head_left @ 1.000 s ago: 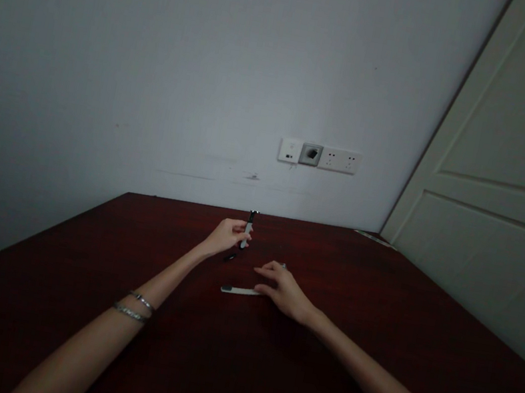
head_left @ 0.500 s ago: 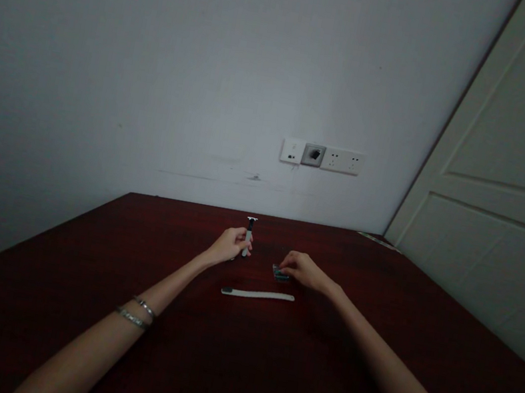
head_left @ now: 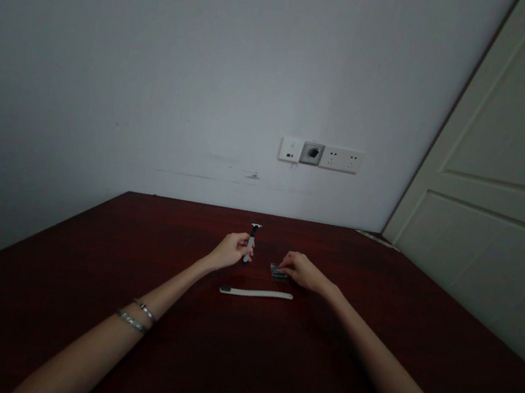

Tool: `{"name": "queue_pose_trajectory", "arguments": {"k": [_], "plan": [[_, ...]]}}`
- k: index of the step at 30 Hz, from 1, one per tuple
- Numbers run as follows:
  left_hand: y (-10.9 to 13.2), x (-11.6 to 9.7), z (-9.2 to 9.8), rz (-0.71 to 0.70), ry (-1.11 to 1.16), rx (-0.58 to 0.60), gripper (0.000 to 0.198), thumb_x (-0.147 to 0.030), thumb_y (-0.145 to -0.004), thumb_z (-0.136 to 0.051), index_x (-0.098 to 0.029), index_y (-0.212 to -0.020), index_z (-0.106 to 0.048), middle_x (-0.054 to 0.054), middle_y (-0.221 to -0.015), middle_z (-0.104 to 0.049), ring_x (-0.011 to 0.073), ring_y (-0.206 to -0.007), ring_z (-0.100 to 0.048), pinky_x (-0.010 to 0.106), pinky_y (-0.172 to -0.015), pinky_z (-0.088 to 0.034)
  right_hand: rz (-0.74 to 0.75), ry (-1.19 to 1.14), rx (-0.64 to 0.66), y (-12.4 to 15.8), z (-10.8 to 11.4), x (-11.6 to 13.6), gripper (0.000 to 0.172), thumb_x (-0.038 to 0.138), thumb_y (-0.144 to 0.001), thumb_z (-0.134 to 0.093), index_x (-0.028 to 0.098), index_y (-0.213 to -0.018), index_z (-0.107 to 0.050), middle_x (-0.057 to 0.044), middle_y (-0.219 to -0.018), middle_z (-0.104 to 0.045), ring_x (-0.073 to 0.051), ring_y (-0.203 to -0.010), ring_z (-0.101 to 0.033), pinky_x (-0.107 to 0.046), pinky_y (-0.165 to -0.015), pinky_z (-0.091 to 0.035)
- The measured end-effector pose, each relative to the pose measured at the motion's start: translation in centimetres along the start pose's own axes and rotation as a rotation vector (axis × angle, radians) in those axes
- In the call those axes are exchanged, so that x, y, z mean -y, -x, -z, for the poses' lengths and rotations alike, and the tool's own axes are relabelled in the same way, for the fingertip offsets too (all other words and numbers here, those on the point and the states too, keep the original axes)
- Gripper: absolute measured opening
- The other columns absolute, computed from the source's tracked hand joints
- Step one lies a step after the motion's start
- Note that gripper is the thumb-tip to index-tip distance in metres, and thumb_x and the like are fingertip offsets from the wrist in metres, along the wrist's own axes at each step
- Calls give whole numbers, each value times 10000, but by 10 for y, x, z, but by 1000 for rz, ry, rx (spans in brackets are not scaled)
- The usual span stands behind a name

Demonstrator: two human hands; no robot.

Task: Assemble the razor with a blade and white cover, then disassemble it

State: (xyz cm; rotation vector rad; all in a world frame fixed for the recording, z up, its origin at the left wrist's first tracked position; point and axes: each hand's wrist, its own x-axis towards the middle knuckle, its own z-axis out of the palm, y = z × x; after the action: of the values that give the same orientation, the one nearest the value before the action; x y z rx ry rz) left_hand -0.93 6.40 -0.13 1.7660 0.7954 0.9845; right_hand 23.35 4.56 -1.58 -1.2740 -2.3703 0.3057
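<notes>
Upright in my left hand [head_left: 231, 251] is a razor [head_left: 249, 248] with a pale handle, a black neck and its white-edged head at the top; the fingers are closed round the handle. My right hand [head_left: 299, 269] has its fingertips pinched on a small, clear and dark plastic packet [head_left: 278, 273] that lies on the table. What is inside the packet is too small to make out. Nearer to me, below both hands, a white toothbrush [head_left: 256, 294] lies flat, its dark bristle end to the left.
The dark red wooden table [head_left: 233, 361] reaches back to a pale wall [head_left: 163, 70]. Wall sockets [head_left: 340, 160] sit above its far edge. A panelled door [head_left: 514, 180] stands to the right. A thin strip [head_left: 377, 240] lies at the far right corner.
My left hand has brought the razor slightly lower and to the right, its head tilting a little. The right hand stays on the packet. The view has shifted slightly.
</notes>
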Motion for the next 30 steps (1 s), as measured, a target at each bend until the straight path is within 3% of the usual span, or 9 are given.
{"name": "queue_pose_trajectory", "arguments": {"k": [12,20,30], "plan": [[0,2,-8,35,38,-7,108,-77,-709,-530,-127,-793,-485,-10,-643,-565,107,-547,-604,243,-566,-484,-28,-75,-25,-2,-2,-1,129,181,-738,-581,173,-738,-709,-49,-803,-620,-159,-750,-568,-257,-720,-421],[0,3,-4,-83,-103,-26,60,-109,-758,-480,-151,-798,-466,-9,-640,-563,116,-584,-603,237,-585,-456,-102,-188,-13,-1,0,5,107,192,-704,-590,140,-701,-683,-51,-763,-649,-153,-705,-587,-254,-670,-437],[2,-7,-2,-126,55,39,128,-230,-767,-563,-145,-787,-470,6,-674,-584,139,-635,-626,268,-654,-471,-136,-491,-54,-18,24,26,248,364,-704,-620,126,-752,-668,-50,-726,-662,-148,-674,-583,-289,-667,-458]]}}
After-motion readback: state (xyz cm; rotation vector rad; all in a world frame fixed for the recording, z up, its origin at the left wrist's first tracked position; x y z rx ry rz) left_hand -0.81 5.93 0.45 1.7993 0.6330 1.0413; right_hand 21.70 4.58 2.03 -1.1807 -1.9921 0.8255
